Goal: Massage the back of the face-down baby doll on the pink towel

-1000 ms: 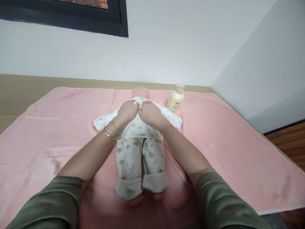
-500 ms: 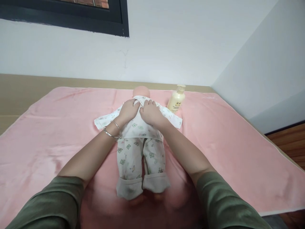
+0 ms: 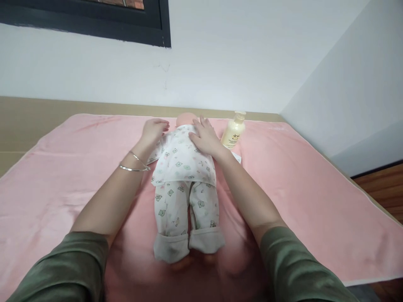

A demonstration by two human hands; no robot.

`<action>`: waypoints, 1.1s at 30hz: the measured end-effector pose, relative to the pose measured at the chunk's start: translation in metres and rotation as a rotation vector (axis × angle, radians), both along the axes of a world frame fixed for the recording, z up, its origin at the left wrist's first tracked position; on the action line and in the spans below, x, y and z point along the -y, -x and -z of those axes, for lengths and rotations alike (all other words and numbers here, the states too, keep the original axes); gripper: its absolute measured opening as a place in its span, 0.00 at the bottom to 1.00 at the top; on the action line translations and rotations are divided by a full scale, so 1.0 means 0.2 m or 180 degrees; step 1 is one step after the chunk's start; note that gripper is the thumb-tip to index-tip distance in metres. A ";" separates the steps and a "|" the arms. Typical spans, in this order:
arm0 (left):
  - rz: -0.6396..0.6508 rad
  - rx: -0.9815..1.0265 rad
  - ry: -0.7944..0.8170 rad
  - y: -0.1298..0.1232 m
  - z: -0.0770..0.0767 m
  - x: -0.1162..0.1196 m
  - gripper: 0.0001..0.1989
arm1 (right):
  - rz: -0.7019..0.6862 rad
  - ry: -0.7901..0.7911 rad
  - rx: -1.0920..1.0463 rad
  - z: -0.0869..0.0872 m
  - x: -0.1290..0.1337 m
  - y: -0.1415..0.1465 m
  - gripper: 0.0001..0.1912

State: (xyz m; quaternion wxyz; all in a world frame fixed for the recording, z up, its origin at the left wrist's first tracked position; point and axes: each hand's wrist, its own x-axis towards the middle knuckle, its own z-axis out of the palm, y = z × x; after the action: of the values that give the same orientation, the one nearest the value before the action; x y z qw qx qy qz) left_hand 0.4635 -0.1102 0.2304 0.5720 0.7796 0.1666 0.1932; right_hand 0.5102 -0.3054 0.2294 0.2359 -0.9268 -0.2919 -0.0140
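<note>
Left hand (image 3: pixel 153 131), 10–11 o'clock from the shirt's (image 3: pixel 184 161) centre: off the upper torso, now beside the shoulder, fingers loosely bent; cannot tell whether it grips fabric. Doll (image 3: pixel 186 119) lies mid-cloth, head at 12, legs at 6; shirt front, now uncovered, looks nearly smooth. Trousers (image 3: pixel 171 205): same soft print, thick rolled cuffs. Right hand (image 3: pixel 206 136), 1 o'clock: now spread wide, flat on the shirt near the shoulder. Bottle (image 3: pixel 233 132), 2 o'clock: rounded, pale yellow, glossy. Pink cloth (image 3: pixel 299 188): plush-looking, lightly creased.
</note>
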 end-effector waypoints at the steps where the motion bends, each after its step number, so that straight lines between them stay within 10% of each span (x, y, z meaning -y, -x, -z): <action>1: -0.0054 0.0073 0.0294 0.01 -0.03 -0.03 0.12 | 0.0009 -0.0080 0.0167 -0.01 -0.02 0.03 0.35; 11: -0.0035 0.0256 0.0857 0.09 -0.17 -0.05 0.07 | -0.0092 -0.0008 0.0437 -0.03 -0.08 0.12 0.33; 33: 0.0586 0.0385 0.0929 0.18 -0.20 0.09 0.10 | 0.0311 0.0069 0.0727 -0.01 -0.09 0.17 0.26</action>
State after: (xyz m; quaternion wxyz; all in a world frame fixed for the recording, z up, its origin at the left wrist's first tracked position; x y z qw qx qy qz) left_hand 0.4277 -0.1277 0.2705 0.7034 0.6872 0.0860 0.1603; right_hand 0.4763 -0.2866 0.2305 0.1902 -0.9348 -0.2715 -0.1277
